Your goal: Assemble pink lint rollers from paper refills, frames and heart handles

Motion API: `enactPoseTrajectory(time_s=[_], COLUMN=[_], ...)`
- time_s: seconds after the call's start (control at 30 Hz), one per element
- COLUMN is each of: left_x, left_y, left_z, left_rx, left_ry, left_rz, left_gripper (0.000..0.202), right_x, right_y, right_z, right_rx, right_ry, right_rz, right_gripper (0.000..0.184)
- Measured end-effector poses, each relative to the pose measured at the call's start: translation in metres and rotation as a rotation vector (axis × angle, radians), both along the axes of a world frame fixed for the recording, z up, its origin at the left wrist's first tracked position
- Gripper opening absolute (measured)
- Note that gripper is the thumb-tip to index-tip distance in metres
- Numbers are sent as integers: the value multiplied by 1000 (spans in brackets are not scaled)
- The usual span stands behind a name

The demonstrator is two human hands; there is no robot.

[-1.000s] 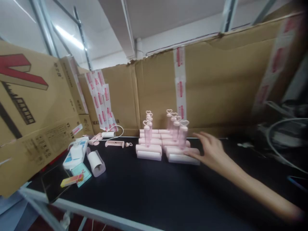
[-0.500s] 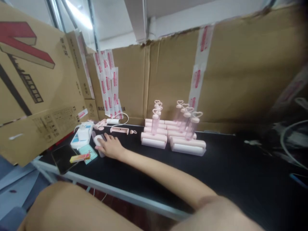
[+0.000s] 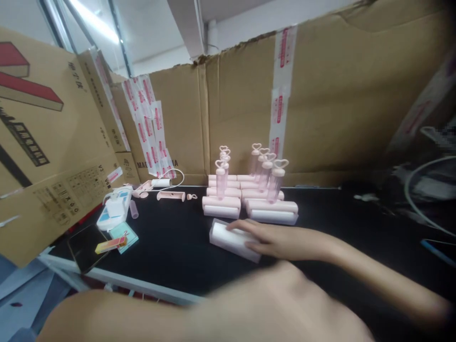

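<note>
My right hand (image 3: 276, 241) reaches in from the right, its fingers closed round a white paper roll (image 3: 230, 239) that lies tilted on the black table (image 3: 171, 247). Just behind it stand two rows of pink rollers with clear, heart-topped handles (image 3: 249, 190). A large blurred stretch of bare arm (image 3: 213, 313) fills the bottom of the view close to the camera. My left hand's fingers do not show.
At the left edge lie a dark phone (image 3: 85, 240), a yellow-pink stick (image 3: 110, 245) on a teal card, a white-blue box (image 3: 116, 211), a small pink tube (image 3: 133, 209) and a loose pink handle (image 3: 171, 195). Taped cardboard walls (image 3: 320, 104) enclose the table. Cables (image 3: 427, 190) lie at the right.
My right hand went from the roller rows to the roll at the left, took hold of it, and brought it to the middle in front of the rows.
</note>
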State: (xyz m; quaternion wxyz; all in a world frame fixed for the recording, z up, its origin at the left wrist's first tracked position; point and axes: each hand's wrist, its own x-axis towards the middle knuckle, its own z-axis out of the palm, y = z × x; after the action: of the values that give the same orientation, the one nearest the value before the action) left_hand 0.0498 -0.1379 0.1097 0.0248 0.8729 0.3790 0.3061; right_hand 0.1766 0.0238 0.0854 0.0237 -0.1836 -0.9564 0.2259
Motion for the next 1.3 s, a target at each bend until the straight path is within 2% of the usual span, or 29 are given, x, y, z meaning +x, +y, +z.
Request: enactPoseTrajectory(time_s=[0.03, 0.1, 0.17, 0.2, 0.23, 0.3, 0.37, 0.47, 0.57, 0.7, 0.77, 0.87, 0.97, 1.07, 1.13, 1.2, 1.3], left_x=[-14, -45, -74, -85, -93, -101, -98, -88, -81, -78, -80, -87, -97, -104, -105, -104, -104], left_y=[11, 41, 73, 87, 98, 112, 115, 110, 105, 101, 101, 100, 99, 98, 97, 96, 93], left_z=[5, 2, -18, -31, -45, -72, -91, -104, -108, -109, -109, -105, -99, -93, -91, -90, -87], left_rx=[-6, -50, -169, -296, -430, -549, -552, -474, -375, -166, -44, 101, 236, 423, 574, 706, 752], left_ry=[73, 53, -28, -41, -49, -97, -160, -286, -390, -323, -250, -99, 113, 339, 484, 590, 614], left_rz=[-42, 73, 231, 245, 216, 195, 202, 240, 260, 299, 295, 253, 206, 147, 93, 38, 26], left_gripper=[14, 41, 78, 90, 92, 85, 67, 51, 51, 50, 52, 54, 48, 43, 41, 38, 35], right_x=[12, 28, 37, 40, 43, 48, 53, 56, 49, 31, 27, 35, 51, 62, 64, 62, 61], right_y=[3, 8, 10, 11, 11, 11, 11, 9, 9, 9, 8, 10, 17, 24, 26, 26, 23], right_z=[2, 2, 1, 0, 0, 0, -1, -7, -21, -37, -35, -20, -2, 5, 4, 1, -1], right_rx=[-21, -45, -47, -34, -13, 29, 39, 0, -73, -131, -178, -206, 6, 223, 266, 254, 216], right_ry=[16, 75, 136, 159, 176, 182, 165, 137, 215, 551, 732, 877, 810, 589, 477, 417, 389], right_rz=[-8, -41, -61, -65, -77, -155, -269, -345, -375, -421, -445, -482, -448, -254, -141, -94, -68], right_gripper=[40, 44, 46, 44, 42, 41, 43, 45, 48, 44, 35, 29, 21, 14, 16, 19, 20])
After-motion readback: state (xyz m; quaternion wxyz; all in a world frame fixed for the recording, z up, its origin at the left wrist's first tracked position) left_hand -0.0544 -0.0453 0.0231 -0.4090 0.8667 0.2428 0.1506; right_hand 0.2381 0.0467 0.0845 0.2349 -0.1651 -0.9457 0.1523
